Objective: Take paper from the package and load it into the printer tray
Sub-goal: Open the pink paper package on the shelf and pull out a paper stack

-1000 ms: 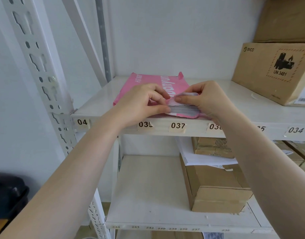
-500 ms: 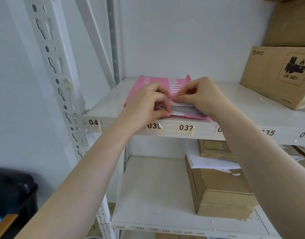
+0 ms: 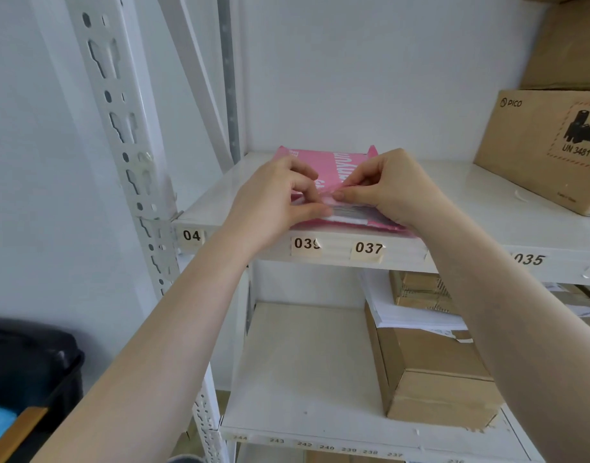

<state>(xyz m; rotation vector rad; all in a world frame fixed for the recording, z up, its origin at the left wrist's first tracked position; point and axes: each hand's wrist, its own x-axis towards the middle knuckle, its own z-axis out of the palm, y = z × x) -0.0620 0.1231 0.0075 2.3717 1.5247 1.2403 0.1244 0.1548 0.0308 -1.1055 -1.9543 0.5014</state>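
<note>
A pink paper package (image 3: 340, 165) lies flat on a white shelf (image 3: 217, 202), its open end facing me at the front edge. White sheets (image 3: 348, 219) show inside that open end. My left hand (image 3: 273, 202) pinches the pink wrapper's flap at the opening from the left. My right hand (image 3: 392, 190) pinches the same flap from the right, fingertips nearly touching the left ones. No printer is in view.
A brown PICO carton (image 3: 547, 145) stands on the same shelf to the right. On the shelf below lie a cardboard box (image 3: 434, 372) and loose white sheets (image 3: 404, 312). A perforated white upright (image 3: 126, 135) rises at the left. A black bin (image 3: 30, 372) sits at lower left.
Both hands have shifted closer together on the package's open end, and the fingertips now meet on the flap. The view has drifted to the left.
</note>
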